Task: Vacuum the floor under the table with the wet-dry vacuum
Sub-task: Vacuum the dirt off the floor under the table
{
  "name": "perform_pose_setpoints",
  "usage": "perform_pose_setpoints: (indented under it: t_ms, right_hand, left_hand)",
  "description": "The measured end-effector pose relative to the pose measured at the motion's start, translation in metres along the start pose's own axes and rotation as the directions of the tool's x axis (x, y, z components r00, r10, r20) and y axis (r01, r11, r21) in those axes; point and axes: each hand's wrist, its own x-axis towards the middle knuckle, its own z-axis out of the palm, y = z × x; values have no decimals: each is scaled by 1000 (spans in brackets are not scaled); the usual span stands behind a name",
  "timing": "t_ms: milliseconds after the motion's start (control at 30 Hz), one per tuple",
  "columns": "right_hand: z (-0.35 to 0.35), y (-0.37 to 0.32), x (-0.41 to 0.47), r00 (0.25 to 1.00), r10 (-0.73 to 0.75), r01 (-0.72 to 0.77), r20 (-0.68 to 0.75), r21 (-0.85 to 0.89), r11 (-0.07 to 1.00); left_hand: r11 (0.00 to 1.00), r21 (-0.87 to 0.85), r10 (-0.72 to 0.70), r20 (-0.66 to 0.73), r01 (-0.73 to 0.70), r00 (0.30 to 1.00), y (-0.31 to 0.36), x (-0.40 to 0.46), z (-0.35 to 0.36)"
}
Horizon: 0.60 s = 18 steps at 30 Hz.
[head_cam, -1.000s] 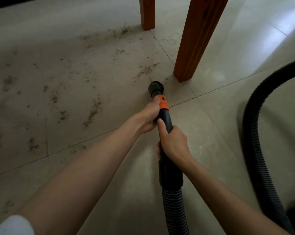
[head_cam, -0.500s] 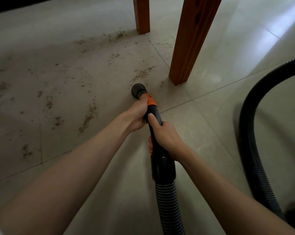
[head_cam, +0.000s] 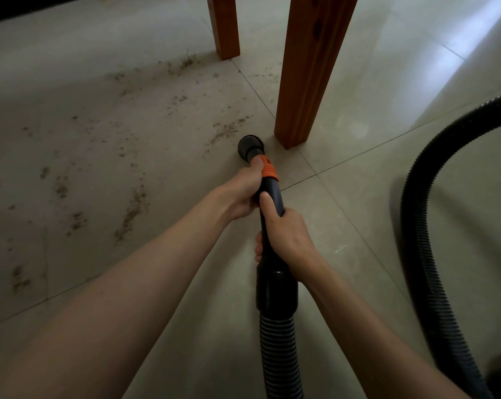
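Both hands grasp the vacuum wand: left hand by the orange collar, right hand behind. Nozzle apparently touching the floor, just beside near table leg; dirt left.

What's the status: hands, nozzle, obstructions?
Both hands, left hand and right hand, grip wand. Nozzle at dirt. Table leg beside nozzle.

The nozzle sits just left of the near table leg, dirt beyond it.
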Motion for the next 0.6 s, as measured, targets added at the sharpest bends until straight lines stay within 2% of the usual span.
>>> perform_pose_setpoints:
  t_ms: [333, 600]
  right_hand:
    - [-12, -2, 7, 997, -12, 12, -70, 0, 1000]
    - [-5, -9, 9, 999, 23, -25, 34, 39, 999]
  left_hand:
    - [998, 69, 5, 30, -7, 1000, 5, 0, 21]
    - [997, 67, 47, -44, -44, 998, 8, -5, 8]
